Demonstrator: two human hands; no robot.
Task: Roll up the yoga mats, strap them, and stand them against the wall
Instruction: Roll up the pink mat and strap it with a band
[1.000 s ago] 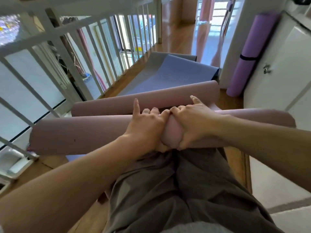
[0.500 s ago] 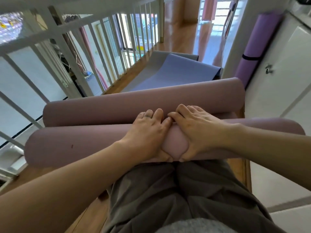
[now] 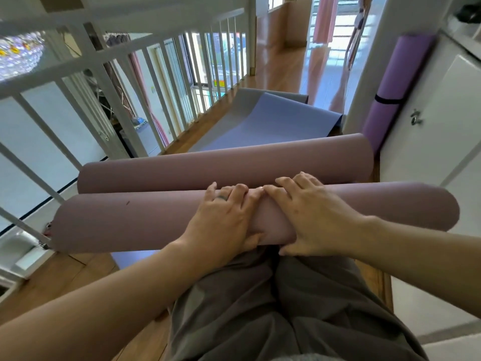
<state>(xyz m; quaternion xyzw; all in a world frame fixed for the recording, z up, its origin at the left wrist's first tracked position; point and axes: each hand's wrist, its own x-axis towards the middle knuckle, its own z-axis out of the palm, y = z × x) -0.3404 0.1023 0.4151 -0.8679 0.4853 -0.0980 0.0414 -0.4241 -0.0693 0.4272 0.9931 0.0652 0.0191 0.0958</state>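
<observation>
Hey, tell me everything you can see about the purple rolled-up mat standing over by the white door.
The purple yoga mat is rolled into a tight cylinder and looks matte and foam-like. A dark strap cinches it about midway. It stands on end, tilted, leaning in the corner between the wall and the white door. Its lower end is partly hidden behind the mauve mat.
</observation>
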